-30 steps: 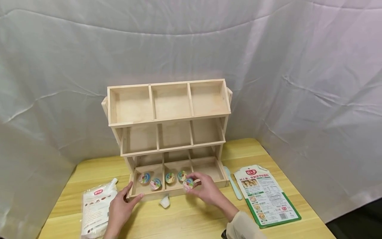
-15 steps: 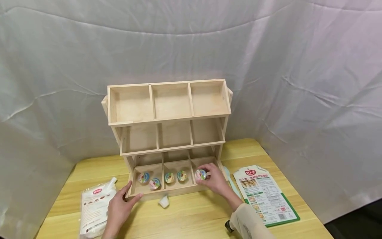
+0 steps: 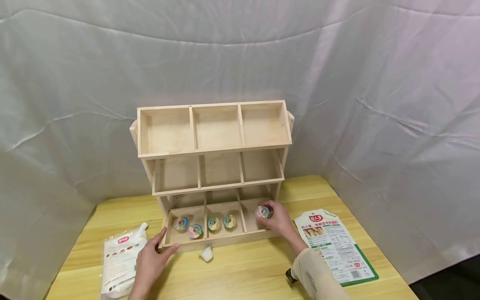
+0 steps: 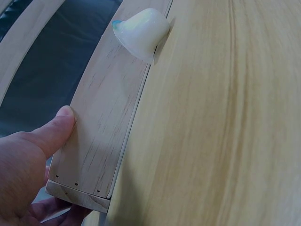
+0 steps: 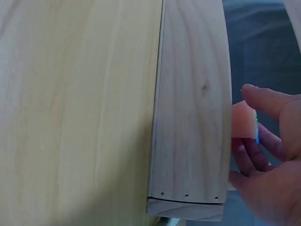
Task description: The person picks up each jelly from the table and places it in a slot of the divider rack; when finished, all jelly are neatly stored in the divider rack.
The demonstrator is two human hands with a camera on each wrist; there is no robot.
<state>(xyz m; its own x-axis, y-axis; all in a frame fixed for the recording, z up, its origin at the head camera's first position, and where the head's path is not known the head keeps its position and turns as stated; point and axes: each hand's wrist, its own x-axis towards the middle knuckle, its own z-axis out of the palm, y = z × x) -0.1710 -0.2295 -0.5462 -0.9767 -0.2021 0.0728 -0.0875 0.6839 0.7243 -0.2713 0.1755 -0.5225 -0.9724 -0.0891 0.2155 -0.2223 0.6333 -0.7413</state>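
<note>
In the head view my right hand [image 3: 278, 217] is at the bottom right compartment of a wooden three-tier rack [image 3: 213, 151], fingers and thumb around a small jelly cup [image 3: 262, 211] with a printed lid. The right wrist view shows that cup's pinkish side [image 5: 243, 121] behind the front board, between thumb and fingers. My left hand [image 3: 151, 258] grips the rack's bottom left front corner, thumb against the front board [image 4: 94, 117] and fingers around the end. Two jelly cups [image 3: 181, 223] sit in the left compartment and two more [image 3: 213, 223] in the middle one.
A whitish jelly cup [image 3: 206, 253] lies on its side against the rack's front. A white spouted pouch [image 3: 123, 260] lies left on the table [image 3: 240, 275]. To the right is a green-and-white printed packet [image 3: 339, 246]. Grey curtain [image 3: 240, 54] surrounds the table.
My right hand has carried its jelly cup rightward from in front of the middle compartment into the right one. The left hand has stayed at the rack's corner.
</note>
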